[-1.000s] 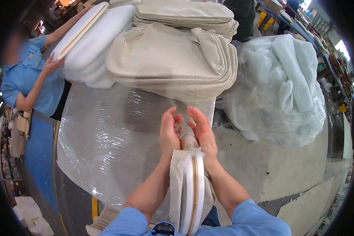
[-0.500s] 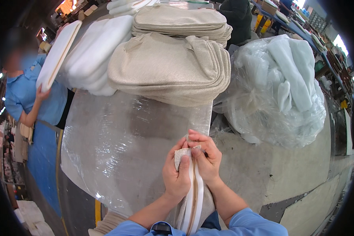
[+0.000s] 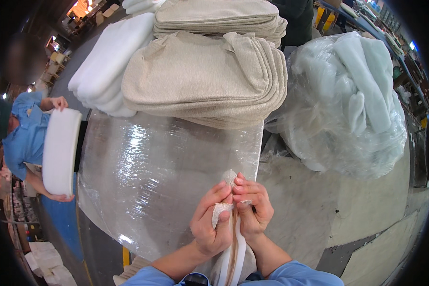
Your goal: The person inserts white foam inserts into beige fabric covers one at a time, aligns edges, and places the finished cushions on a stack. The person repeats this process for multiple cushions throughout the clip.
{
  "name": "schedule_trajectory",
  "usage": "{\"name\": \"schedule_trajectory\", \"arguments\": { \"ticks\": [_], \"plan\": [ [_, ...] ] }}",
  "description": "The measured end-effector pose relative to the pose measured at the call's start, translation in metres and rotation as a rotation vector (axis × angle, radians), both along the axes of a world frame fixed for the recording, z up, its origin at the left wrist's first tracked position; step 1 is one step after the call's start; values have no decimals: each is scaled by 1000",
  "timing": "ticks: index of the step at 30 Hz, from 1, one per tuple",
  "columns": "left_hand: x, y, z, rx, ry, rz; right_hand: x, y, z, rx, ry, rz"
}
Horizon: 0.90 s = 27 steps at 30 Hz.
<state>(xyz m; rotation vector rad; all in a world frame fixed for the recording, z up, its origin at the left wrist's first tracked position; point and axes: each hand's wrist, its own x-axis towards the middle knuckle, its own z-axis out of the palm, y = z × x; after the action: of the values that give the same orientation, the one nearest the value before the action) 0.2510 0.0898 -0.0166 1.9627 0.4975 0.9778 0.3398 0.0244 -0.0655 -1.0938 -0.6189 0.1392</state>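
Observation:
Close to my body, a beige fabric cushion cover stands between my two hands. A brown zipper-like band runs down its middle towards me, with a white strip along each side. My left hand is closed on the cover's left edge, and a flap of beige cloth sticks out between thumb and fingers. On the other edge my right hand pinches the cloth near the top end. The fingertips of both hands nearly meet there, just under the cloth's tip.
A plastic-wrapped table lies ahead, bearing stacked beige covers and white padding. To the right stands a clear plastic bag of white padding. At left, a person in blue holds a white cushion pad.
My hands have moved slightly nearer to me, and more of the cloth's tip shows above my fingers. The person at left has lowered and turned the white pad. My view has shifted slightly.

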Motion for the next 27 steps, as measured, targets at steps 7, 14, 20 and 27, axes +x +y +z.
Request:
{"name": "schedule_trajectory", "arguments": {
  "ticks": [7,14,20,27],
  "plan": [
    [-12,4,3,22,-18,-94,-1,-7,-1,35,-39,36],
    [-27,4,13,-5,36,-176,-4,-17,2,23,-66,74],
    [-27,51,-4,-488,-58,-341,8,-13,1,-44,-108,77],
    [33,99,-21,-972,242,-746,10,-22,20,-82,-102,279]
  ]
}}
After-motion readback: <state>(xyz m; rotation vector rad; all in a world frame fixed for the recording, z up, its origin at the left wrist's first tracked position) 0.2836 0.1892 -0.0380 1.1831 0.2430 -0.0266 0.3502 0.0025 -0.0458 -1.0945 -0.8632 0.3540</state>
